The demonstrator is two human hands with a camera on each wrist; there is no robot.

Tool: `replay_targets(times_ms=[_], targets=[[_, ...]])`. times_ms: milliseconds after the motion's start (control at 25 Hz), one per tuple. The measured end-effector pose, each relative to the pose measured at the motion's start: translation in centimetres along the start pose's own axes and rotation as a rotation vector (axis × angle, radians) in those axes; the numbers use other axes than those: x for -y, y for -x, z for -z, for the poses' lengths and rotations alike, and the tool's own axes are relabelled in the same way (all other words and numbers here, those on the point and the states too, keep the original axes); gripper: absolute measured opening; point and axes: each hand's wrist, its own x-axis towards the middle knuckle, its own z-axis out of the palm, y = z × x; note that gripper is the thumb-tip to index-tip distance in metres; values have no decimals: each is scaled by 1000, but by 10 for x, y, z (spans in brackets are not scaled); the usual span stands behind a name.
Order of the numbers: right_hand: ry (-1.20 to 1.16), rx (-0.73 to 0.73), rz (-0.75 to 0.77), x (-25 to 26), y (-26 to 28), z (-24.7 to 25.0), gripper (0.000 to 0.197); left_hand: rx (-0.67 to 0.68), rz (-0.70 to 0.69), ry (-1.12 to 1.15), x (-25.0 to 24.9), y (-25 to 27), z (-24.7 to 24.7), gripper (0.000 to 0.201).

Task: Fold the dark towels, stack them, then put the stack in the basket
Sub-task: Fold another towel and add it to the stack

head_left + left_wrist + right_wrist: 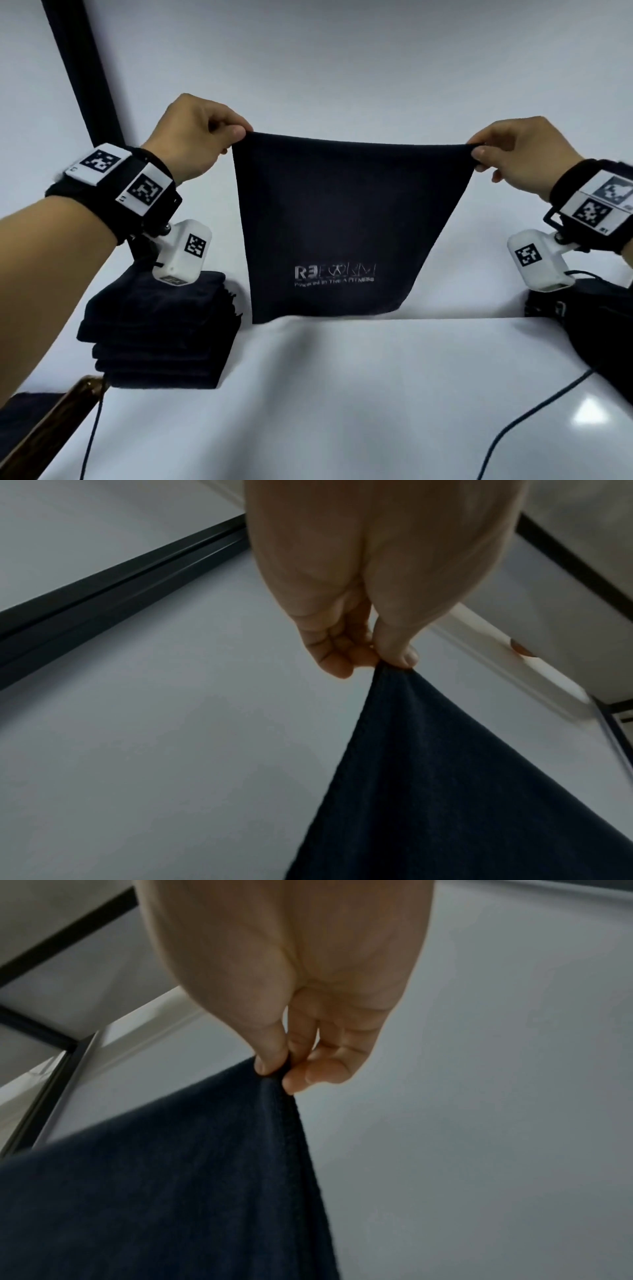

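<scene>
A dark navy towel (pixel 342 219) with a pale printed logo hangs spread out above the white table (pixel 342 394). My left hand (pixel 236 133) pinches its upper left corner between thumb and fingers, seen close in the left wrist view (pixel 380 664). My right hand (pixel 478 150) pinches the upper right corner (pixel 277 1074). The towel (pixel 445 791) drops from both hands, and its lower edge reaches the table's far edge. A stack of folded dark towels (pixel 161 329) stands on the table at the left, below my left wrist.
Dark fabric and a dark object (pixel 582 308) lie at the table's right edge. A black cable (pixel 534 411) runs across the right front of the table. A brown wooden piece (pixel 61 411) sits at the front left. A black post (pixel 82 68) rises along the white wall.
</scene>
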Motion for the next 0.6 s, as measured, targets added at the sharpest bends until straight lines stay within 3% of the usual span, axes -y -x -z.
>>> replay_targets(times_ms=[160, 280, 400, 440, 520, 600], targets=[[48, 47, -3, -6, 26, -1, 14, 3, -61, -67, -13, 32, 8, 10], [75, 153, 9, -6, 80, 13, 23, 62, -187, -96, -14, 107, 18, 10], [97, 312, -2, -15, 180, 20, 17, 297, -245, -11, 8, 220, 22, 13], [103, 407, -18, -20, 216, 16, 7, 404, -208, 21, 19, 256, 20, 13], [125, 579, -42, -28, 278, 4, 23, 553, -117, 74, 38, 318, 14, 18], [62, 737, -156, -37, 329, -8, 10, 642, -59, 124, 47, 359, 9, 23]])
